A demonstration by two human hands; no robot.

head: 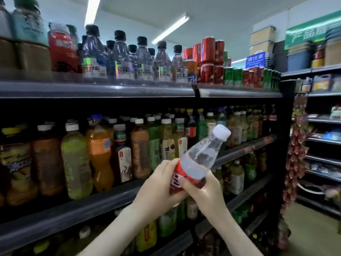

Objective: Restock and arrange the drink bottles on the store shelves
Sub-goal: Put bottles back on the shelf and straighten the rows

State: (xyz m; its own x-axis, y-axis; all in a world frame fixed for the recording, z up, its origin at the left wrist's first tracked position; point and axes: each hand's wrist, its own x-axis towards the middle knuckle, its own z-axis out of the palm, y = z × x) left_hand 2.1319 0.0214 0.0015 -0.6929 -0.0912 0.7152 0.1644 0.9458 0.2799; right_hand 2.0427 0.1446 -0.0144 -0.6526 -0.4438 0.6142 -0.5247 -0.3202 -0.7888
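A clear bottle (200, 156) with a white cap and a red label is tilted to the upper right in front of the middle shelf. My left hand (160, 183) grips its lower body from the left. My right hand (203, 190) grips it from the right, thumb across the red label. The bottle's base is hidden by my hands. The top shelf (96, 90) carries several clear bottles with black caps (121, 60) and red cans (208, 60). The middle shelf (103, 198) holds several tea and juice bottles (99, 154).
Green and red cans (245, 78) fill the right end of the top shelf. Lower shelves hold more bottles (147, 235). An aisle floor (313, 233) opens at the right, with another shelving unit (323, 126) and hanging snack packs (295, 154) beside it.
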